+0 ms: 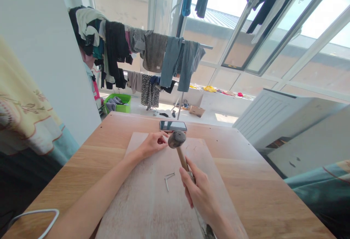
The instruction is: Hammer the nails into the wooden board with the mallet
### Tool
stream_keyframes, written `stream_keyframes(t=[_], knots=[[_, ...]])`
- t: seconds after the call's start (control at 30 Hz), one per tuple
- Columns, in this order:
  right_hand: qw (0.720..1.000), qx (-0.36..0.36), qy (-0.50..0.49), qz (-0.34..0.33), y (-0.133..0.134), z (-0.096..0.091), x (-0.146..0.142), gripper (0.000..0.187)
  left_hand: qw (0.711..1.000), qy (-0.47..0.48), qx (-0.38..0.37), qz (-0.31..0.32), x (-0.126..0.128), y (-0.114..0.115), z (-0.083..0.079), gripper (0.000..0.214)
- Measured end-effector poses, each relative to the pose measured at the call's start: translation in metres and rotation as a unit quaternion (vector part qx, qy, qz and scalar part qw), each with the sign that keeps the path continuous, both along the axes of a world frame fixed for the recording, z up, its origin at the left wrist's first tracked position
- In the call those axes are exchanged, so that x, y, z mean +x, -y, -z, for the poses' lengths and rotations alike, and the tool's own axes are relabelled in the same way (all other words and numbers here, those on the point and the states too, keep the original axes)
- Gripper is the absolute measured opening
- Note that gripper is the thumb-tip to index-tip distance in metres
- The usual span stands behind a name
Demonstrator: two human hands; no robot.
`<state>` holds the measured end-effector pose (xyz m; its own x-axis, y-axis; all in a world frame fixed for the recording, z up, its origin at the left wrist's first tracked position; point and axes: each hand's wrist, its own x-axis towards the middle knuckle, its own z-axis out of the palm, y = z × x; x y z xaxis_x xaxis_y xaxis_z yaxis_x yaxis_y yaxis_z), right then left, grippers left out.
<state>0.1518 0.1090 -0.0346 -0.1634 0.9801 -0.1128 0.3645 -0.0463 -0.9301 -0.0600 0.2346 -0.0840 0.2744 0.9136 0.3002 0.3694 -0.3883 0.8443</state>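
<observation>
A hammer with a dark, worn head [177, 139] and a wooden handle is gripped in my right hand [199, 185], its head raised above the board. My left hand [153, 144] rests at the far part of the pale wooden board [142, 195], with thumb and fingers pinched together just left of the hammer head. Whatever sits between those fingertips is hidden. Two loose nails [167, 184] lie on the board between my arms. Farther right on the board, small thin nails or marks [194, 147] show, too small to tell.
Beyond the board a phone [173, 126] lies on the wooden table [235, 173]. A white cable [49, 211] loops at the near left. Past the table stand a laundry-laden drying rack [202, 45], a green basket [124, 108] and a white cabinet [268, 118]. Curtains hang on both sides.
</observation>
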Motion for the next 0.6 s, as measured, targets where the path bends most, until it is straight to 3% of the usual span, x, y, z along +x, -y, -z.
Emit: stream_keyframes(t=[0.07, 0.13, 0.23, 0.3, 0.37, 0.43, 0.5, 0.6], knots=[[1.0, -0.021, -0.004, 0.003, 0.008, 0.001, 0.01, 0.065, 1.0, -0.007, -0.01, 0.0, -0.002, 0.0, -0.002, 0.03], [0.999, -0.043, 0.006, 0.004, 0.017, 0.007, 0.02, 0.067, 0.999, -0.053, -0.002, -0.008, -0.006, 0.003, -0.014, 0.036], [0.998, -0.052, 0.021, 0.023, 0.029, 0.024, 0.033, 0.067, 0.984, -0.177, 0.029, 0.005, -0.009, 0.018, -0.052, 0.028], [0.998, -0.05, 0.017, 0.039, 0.033, 0.035, 0.038, 0.068, 0.965, -0.258, 0.019, 0.051, -0.004, 0.036, -0.078, 0.016], [0.998, -0.058, 0.004, 0.032, 0.035, 0.041, 0.04, 0.069, 0.94, -0.328, -0.003, 0.1, 0.009, 0.054, -0.094, 0.013], [0.997, -0.068, -0.011, 0.023, 0.034, 0.043, 0.041, 0.069, 0.913, -0.383, -0.003, 0.143, 0.026, 0.069, -0.095, 0.012], [0.996, -0.077, -0.023, 0.025, 0.032, 0.043, 0.04, 0.067, 0.89, -0.424, 0.008, 0.167, 0.042, 0.078, -0.084, 0.018], [0.996, -0.081, -0.036, 0.032, 0.032, 0.043, 0.04, 0.067, 0.879, -0.446, 0.023, 0.168, 0.055, 0.081, -0.066, 0.027]])
